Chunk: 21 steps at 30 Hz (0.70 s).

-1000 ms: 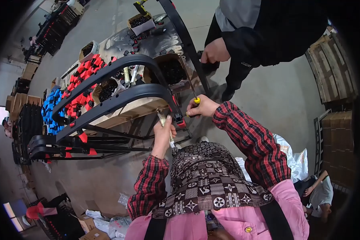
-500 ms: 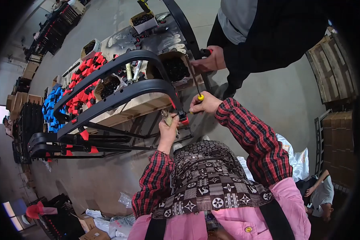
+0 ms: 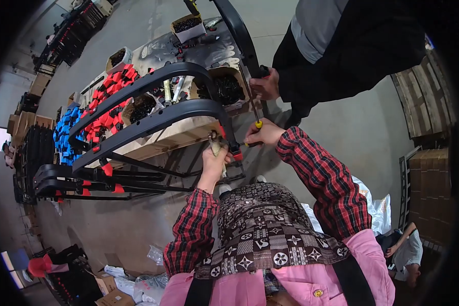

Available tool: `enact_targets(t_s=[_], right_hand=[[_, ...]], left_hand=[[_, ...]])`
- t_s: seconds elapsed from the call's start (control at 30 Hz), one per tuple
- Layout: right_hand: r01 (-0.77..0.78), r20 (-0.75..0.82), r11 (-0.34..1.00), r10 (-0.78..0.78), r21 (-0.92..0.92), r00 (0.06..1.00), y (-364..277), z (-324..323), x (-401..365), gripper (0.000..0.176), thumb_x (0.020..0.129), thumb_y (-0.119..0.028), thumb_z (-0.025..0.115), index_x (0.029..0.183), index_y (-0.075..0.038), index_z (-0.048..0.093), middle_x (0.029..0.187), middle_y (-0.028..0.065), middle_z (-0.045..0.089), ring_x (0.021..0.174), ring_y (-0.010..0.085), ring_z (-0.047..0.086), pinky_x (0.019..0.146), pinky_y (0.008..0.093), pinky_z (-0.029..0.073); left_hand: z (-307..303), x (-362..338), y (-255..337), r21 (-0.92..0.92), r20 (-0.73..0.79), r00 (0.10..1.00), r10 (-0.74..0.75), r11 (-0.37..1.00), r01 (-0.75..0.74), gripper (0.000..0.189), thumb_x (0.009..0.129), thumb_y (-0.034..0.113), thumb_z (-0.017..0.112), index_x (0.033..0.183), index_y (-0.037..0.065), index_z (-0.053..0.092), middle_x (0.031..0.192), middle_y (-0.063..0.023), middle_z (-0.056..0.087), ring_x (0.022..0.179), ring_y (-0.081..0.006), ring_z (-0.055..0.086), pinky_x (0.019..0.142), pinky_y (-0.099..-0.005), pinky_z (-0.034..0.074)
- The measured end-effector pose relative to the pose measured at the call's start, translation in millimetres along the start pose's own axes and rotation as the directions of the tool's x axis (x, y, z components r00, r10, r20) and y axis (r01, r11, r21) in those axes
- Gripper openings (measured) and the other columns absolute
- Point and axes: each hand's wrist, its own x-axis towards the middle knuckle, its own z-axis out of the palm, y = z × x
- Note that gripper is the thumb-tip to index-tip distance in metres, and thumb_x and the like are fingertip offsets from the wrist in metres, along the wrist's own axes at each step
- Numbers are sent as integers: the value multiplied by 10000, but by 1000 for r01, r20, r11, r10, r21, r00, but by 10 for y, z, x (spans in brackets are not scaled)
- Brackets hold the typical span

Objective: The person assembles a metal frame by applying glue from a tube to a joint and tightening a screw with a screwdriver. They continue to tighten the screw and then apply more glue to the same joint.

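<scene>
My left hand [image 3: 213,162] is closed around a worn metal wrench [image 3: 214,143], beside the red-tipped end [image 3: 237,154] of a curved black frame [image 3: 158,122]. To the right of that end, my right hand [image 3: 264,135] has its fingers wrapped round a tool with a yellow collar [image 3: 258,124]; a long thin shaft rises from the collar. A short dark piece shows between my right fingers and the frame end, too small to make out. Black tubes of the frame extend to the left.
A worktable [image 3: 188,128] holds red parts [image 3: 107,109], blue parts [image 3: 67,130] and boxes of small black pieces [image 3: 227,89]. Across from me a person's hand [image 3: 266,85] touches another black frame [image 3: 237,30]. Wooden pallets [image 3: 423,94] and stacked cartons [image 3: 429,188] stand at right.
My head view has shifted slightly. Both my hands keep their holds near the frame end. The other person's hand has moved a little beside the upper frame.
</scene>
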Motion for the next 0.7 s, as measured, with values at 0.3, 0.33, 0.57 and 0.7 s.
enact_targets(t_s=[0.3,0.33,0.57,0.7], right_hand=[[-124,-24,991,123,-45,992,-65,-1,-34,227,734,-243,667,802,-32,618,681,11,574,510,86,530,431,208,404],[-118,-14,992,118,-35,993,-33,-3,-10,241,729,-243,676,799,-21,613,682,25,563,478,99,524,412,215,408],[-132,1,990,132,-40,991,-78,-16,-25,255,727,-248,678,795,-15,601,660,20,543,472,95,521,412,213,400],[-130,8,990,131,-56,991,-84,-24,-24,256,721,-241,682,795,-11,597,669,21,538,486,96,518,417,217,410]], left_hand=[[-96,-485,65,-213,177,932,-318,912,351,179,902,242,367,954,71,368,691,-39,461,521,-113,464,415,-235,412],[-44,-548,52,-168,164,921,-352,911,378,188,903,244,362,952,63,373,694,-45,465,520,-113,464,414,-235,411],[18,-557,231,55,185,939,-291,957,286,290,910,296,354,922,12,410,697,-58,489,471,-109,506,372,-225,444],[-74,-505,464,101,191,901,-389,921,376,329,911,299,345,989,-10,429,668,-72,529,433,-112,502,362,-224,437]])
